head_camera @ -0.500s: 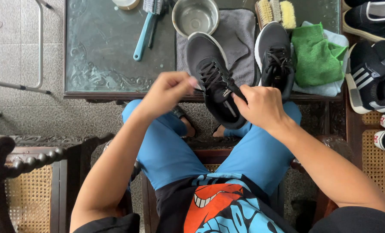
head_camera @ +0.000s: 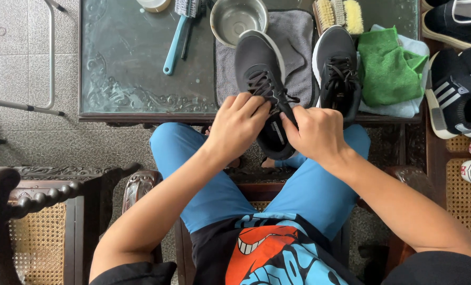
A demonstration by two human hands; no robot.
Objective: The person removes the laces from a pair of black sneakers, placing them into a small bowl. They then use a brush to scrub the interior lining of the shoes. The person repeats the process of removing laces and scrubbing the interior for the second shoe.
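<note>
While the person is sitting at the low glass-topped table [head_camera: 135, 79], both hands are working at the dark grey shoe [head_camera: 259, 68] that is lying half on the table edge and half over the lap, toe pointing away and heel tipping down between the knees. That overhang is bringing the lacing close to the body, which seems to be why it is being held there. The left hand [head_camera: 238, 126] is curling over the tongue area, fingers closed and pinching at the black lace [head_camera: 278, 97]; the right hand [head_camera: 314, 132] is doing the same just beside it, fingers folded around the lace end, though exactly how the tips are gripping is hidden under the knuckles.

Under the shoe a grey towel [head_camera: 299, 42] is lying flat, soft and napped, probably there to catch wet and dirt. The second shoe [head_camera: 338, 68], of the same knit mesh with a pale sole rim, is resting just right of the first, laces loosely bunched. Near it a green cloth [head_camera: 386, 66] is sitting crumpled on a paler one. A shiny steel bowl [head_camera: 239, 18] is standing at the towel's far edge, a blue-handled brush [head_camera: 175, 42] is lying well left of it, and a bristly scrubbing brush [head_camera: 338, 13] is sitting above the second shoe. More dark shoes [head_camera: 452, 89] are waiting off to the right.
</note>
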